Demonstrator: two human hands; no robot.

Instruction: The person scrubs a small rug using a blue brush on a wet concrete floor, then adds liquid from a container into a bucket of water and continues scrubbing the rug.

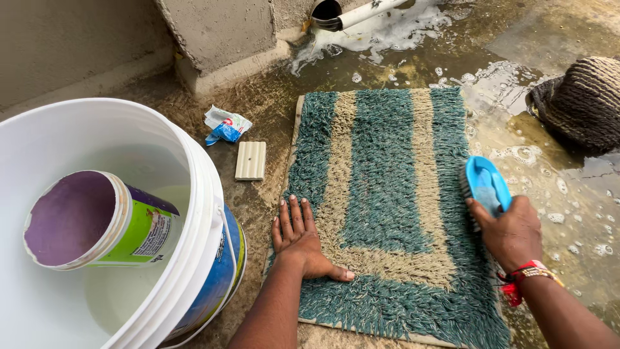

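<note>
A shaggy teal and beige mat (381, 194) lies flat on the wet concrete ground. My left hand (300, 239) presses flat on its left part, fingers apart, holding nothing. At the mat's right edge my right hand (510, 232) grips a blue scrubbing brush (485, 184) by its handle, bristles on the pile. A red thread and a bangle circle my right wrist.
A big white bucket (194, 194) with water stands at the left, a smaller purple-lined tub (97, 220) floating in it. A cream soap bar (250, 160) and a crumpled sachet (226, 124) lie beside the mat. A dark rolled mat (584, 100) and a foamy drain pipe (349, 16) are behind.
</note>
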